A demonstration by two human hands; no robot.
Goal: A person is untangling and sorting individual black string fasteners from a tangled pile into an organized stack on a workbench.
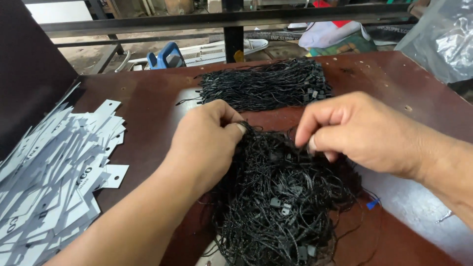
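Both hands work a tangled heap of black string loops with small plastic locks (281,207) lying mid-table, nearest the camera. Left hand (207,140) pinches strands at the heap's top edge; right hand (359,133) pinches strands just beside it. A 2nd, tidier bundle of black strings (266,83) lies behind. White punched card tags (54,182) are piled left on the brown wooden table (148,98).

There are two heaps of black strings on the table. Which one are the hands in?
The tangled near heap: left hand and right hand pinch its strands. The far heap lies neatly untouched.
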